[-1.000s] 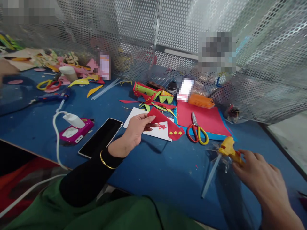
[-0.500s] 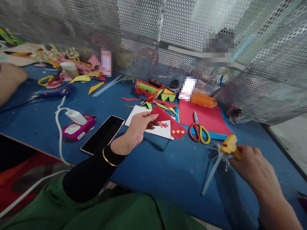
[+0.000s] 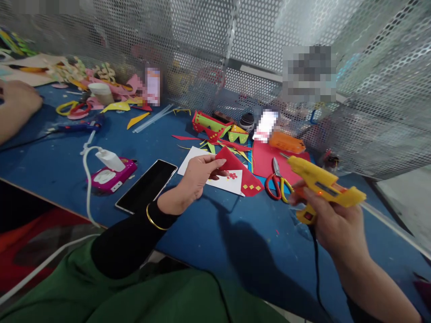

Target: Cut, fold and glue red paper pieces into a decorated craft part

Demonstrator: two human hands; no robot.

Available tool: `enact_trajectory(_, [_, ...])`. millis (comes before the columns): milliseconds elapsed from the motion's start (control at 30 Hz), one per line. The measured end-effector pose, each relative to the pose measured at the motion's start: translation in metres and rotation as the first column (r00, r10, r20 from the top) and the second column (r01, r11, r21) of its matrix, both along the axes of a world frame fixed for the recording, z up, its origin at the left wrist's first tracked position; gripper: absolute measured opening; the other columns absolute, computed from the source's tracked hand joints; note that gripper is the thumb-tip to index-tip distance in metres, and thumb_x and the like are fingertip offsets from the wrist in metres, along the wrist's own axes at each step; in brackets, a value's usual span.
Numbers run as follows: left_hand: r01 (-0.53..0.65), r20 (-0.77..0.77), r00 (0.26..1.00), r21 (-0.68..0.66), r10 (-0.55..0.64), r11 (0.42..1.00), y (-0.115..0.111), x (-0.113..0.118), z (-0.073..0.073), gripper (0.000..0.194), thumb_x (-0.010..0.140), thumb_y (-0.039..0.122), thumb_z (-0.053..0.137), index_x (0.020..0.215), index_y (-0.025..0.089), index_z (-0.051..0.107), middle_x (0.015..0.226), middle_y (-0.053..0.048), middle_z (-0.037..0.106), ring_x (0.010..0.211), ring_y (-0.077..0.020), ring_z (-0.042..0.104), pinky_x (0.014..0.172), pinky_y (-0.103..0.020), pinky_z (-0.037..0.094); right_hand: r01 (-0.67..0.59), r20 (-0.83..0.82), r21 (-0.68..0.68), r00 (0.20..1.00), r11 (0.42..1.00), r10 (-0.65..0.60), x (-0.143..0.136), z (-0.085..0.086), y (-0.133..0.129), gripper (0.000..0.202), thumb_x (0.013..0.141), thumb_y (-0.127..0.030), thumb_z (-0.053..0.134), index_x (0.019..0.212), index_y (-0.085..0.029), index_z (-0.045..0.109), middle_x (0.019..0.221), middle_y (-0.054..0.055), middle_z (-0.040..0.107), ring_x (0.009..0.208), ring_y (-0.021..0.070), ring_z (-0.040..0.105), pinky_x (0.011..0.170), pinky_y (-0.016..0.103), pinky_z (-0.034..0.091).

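Note:
Between thumb and fingers, my left hand point(image 3: 198, 176) pinches a red paper piece point(image 3: 232, 166) with yellow diamonds along its lower right end. Beneath it lies a white sheet point(image 3: 191, 158) bearing small red pieces point(image 3: 232, 175). My right hand point(image 3: 332, 217) is wrapped around the handle of a yellow glue gun point(image 3: 311, 175), raised over the right side, its nozzle pointing left and its black cord hanging down. Scissors point(image 3: 276, 179) with one red and one yellow handle lie between the hands, partly on red paper point(image 3: 266, 159).
A black phone point(image 3: 146, 186) and a purple socket block point(image 3: 114, 175) with a white cable lie left. Behind are paper glasses point(image 3: 212, 125), paper scraps and an orange packet point(image 3: 287, 141). Another person's hand point(image 3: 22, 105) rests near a blue glue gun point(image 3: 79, 127).
My right hand has lifted and turned the yellow glue gun, which now points left instead of down with its stick. My left hand still holds the red paper in nearly the same place.

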State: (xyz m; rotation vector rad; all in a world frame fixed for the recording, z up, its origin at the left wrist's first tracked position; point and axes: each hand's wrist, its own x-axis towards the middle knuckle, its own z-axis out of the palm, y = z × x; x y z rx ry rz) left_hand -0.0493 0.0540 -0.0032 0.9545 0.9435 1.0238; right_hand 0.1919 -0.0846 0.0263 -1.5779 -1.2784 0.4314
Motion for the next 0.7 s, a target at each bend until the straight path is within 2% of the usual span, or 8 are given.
enact_trajectory(67, [-0.018, 0.01, 1.0, 0.017, 0.018, 1.0, 0.003, -0.003, 0.003, 0.013, 0.073, 0.027, 0.079, 0.074, 0.017, 0.072, 0.069, -0.003, 0.071, 0.064, -0.0155, 0.07, 0.059, -0.026, 0.045, -0.143, -0.099, 0.051, 0.984, 0.988, 0.147, -0.016, 0.006, 0.014, 0.024, 0.092, -0.045, 0.064, 0.1, -0.024, 0.069, 0.091, 0.004, 0.073, 0.075, 0.021, 0.072, 0.066, 0.037, 0.061])
enact_trajectory(133, [-0.044, 0.021, 0.999, 0.035, 0.043, 0.998, 0.005, -0.006, 0.006, 0.017, 0.071, 0.03, 0.082, 0.073, 0.017, 0.071, 0.067, -0.002, 0.07, 0.062, -0.0147, 0.069, 0.058, -0.025, 0.044, -0.217, -0.131, 0.095, 0.965, 0.972, 0.228, -0.03, 0.013, 0.026, 0.022, 0.093, -0.044, 0.064, 0.103, -0.025, 0.07, 0.101, 0.005, 0.073, 0.08, 0.0208, 0.074, 0.072, 0.039, 0.063])
enact_trajectory(233, [-0.075, 0.027, 0.997, 0.041, 0.073, 0.996, 0.007, -0.009, 0.011, 0.021, 0.067, 0.032, 0.084, 0.073, 0.017, 0.07, 0.065, 0.0, 0.069, 0.06, -0.0133, 0.068, 0.057, -0.024, 0.042, -0.293, -0.123, 0.163, 0.941, 0.942, 0.314, -0.047, 0.019, 0.04, 0.023, 0.093, -0.043, 0.066, 0.106, -0.025, 0.069, 0.102, 0.004, 0.074, 0.083, 0.0215, 0.075, 0.076, 0.041, 0.064])
enact_trajectory(300, [-0.071, 0.025, 0.997, 0.035, 0.07, 0.997, 0.007, -0.01, 0.011, 0.021, 0.067, 0.031, 0.084, 0.073, 0.017, 0.069, 0.065, 0.0, 0.069, 0.06, -0.0129, 0.068, 0.056, -0.023, 0.042, -0.331, -0.114, 0.185, 0.928, 0.925, 0.355, -0.053, 0.017, 0.047, 0.025, 0.092, -0.046, 0.066, 0.104, -0.024, 0.069, 0.099, 0.005, 0.074, 0.083, 0.0223, 0.076, 0.074, 0.04, 0.065])
enact_trajectory(400, [-0.043, 0.014, 0.999, 0.031, 0.043, 0.999, 0.008, -0.009, 0.007, 0.019, 0.069, 0.03, 0.082, 0.073, 0.017, 0.07, 0.065, 0.0, 0.069, 0.06, -0.0134, 0.069, 0.056, -0.023, 0.043, -0.324, -0.064, 0.198, 0.938, 0.925, 0.342, -0.055, 0.006, 0.054, 0.028, 0.095, -0.049, 0.061, 0.099, -0.023, 0.068, 0.096, 0.005, 0.075, 0.085, 0.0228, 0.076, 0.074, 0.04, 0.065])
enact_trajectory(533, [-0.007, -0.014, 1.0, 0.035, 0.007, 0.999, 0.009, -0.007, 0.001, 0.017, 0.073, 0.031, 0.08, 0.075, 0.017, 0.072, 0.069, -0.002, 0.072, 0.063, -0.0145, 0.07, 0.058, -0.024, 0.045, -0.247, 0.054, 0.199, 0.969, 0.948, 0.241, -0.045, -0.01, 0.058, 0.029, 0.097, -0.049, 0.059, 0.1, -0.023, 0.07, 0.097, 0.006, 0.075, 0.086, 0.0234, 0.075, 0.08, 0.044, 0.063])
enact_trajectory(633, [0.009, -0.016, 1.0, 0.037, -0.008, 0.999, 0.007, -0.006, 0.001, 0.018, 0.074, 0.034, 0.08, 0.076, 0.017, 0.073, 0.071, -0.002, 0.073, 0.064, -0.015, 0.071, 0.058, -0.024, 0.046, -0.215, 0.099, 0.221, 0.975, 0.951, 0.197, -0.037, -0.015, 0.058, 0.029, 0.097, -0.049, 0.058, 0.102, -0.023, 0.071, 0.098, 0.006, 0.075, 0.086, 0.0235, 0.074, 0.083, 0.045, 0.062])
enact_trajectory(700, [0.013, -0.014, 1.0, 0.026, -0.012, 1.0, 0.006, -0.006, 0.002, 0.02, 0.074, 0.036, 0.08, 0.076, 0.017, 0.073, 0.07, -0.003, 0.073, 0.064, -0.0153, 0.071, 0.058, -0.024, 0.046, -0.213, 0.203, 0.185, 0.963, 0.959, 0.174, -0.035, -0.015, 0.058, 0.03, 0.098, -0.049, 0.056, 0.105, -0.024, 0.071, 0.098, 0.006, 0.075, 0.087, 0.0236, 0.073, 0.081, 0.044, 0.06])
